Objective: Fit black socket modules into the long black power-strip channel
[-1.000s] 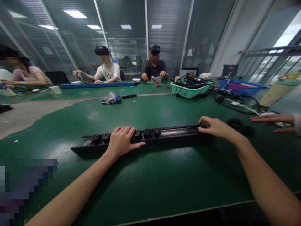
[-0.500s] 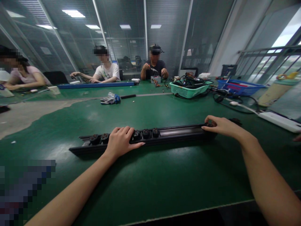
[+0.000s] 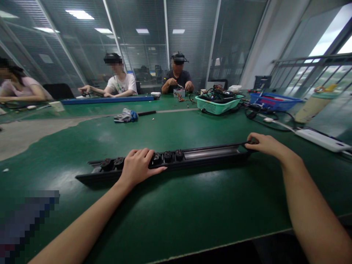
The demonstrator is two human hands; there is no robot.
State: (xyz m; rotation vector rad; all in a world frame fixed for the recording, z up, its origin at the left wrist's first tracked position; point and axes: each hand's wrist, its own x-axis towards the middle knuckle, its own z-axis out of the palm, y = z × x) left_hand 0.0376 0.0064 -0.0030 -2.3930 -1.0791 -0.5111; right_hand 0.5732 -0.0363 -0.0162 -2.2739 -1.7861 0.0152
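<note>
A long black power strip housing, shaped like an open channel, lies across the green table in front of me. Several black socket modules sit in its left half, while the right half shows a bare, shiny inner floor. My left hand is wrapped over the housing's left part, fingers on the far wall and thumb along the near side, covering some sockets. At the right end, my right hand pinches a small black piece, mostly hidden by the fingers. Whether this piece still touches the channel end cannot be made out.
The green table carries a glove, a green basket of cables, a blue basket, a white power strip and a cream bottle. Co-workers sit across, one by a long blue bar. A pixelated object lies lower left.
My right hand has moved rightward relative to the housing, with the small black piece drawn outward at its right end. My left hand keeps its place on the housing. The view has shifted slightly.
</note>
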